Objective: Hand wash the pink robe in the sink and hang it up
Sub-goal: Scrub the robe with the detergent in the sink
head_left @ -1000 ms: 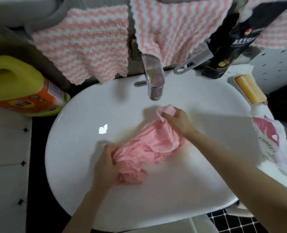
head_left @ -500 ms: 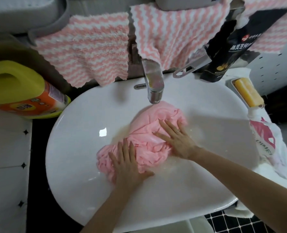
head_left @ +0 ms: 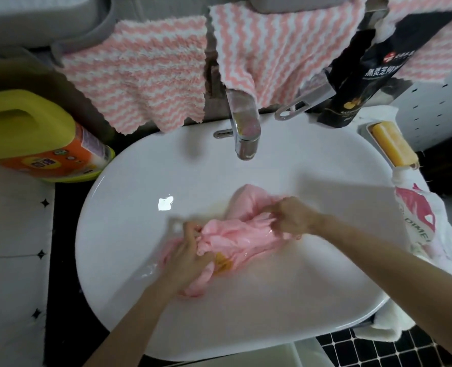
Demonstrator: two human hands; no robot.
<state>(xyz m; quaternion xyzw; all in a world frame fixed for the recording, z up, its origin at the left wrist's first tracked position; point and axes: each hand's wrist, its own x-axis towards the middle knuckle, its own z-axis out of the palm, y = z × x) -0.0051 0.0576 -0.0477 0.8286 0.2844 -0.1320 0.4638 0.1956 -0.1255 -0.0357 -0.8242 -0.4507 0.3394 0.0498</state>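
I've got the wet, crumpled pink fabric robe (head_left: 235, 234) bunched low in the white oval ceramic sink (head_left: 299, 178), just in front of the chrome tap (head_left: 243, 128). I reckon that's so the water and suds land in the basin. My left hand (head_left: 190, 250) curls round its near-left end and my right hand (head_left: 291, 218) pinches a fold at the far-right. The robe spans both grips, set for rubbing, I'd say.

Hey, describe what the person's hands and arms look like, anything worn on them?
The left hand and right hand are ungloved. Both forearms show no sleeves, watch or bracelet as far as the frame reaches. The fingers are too blurred to rule out a ring.
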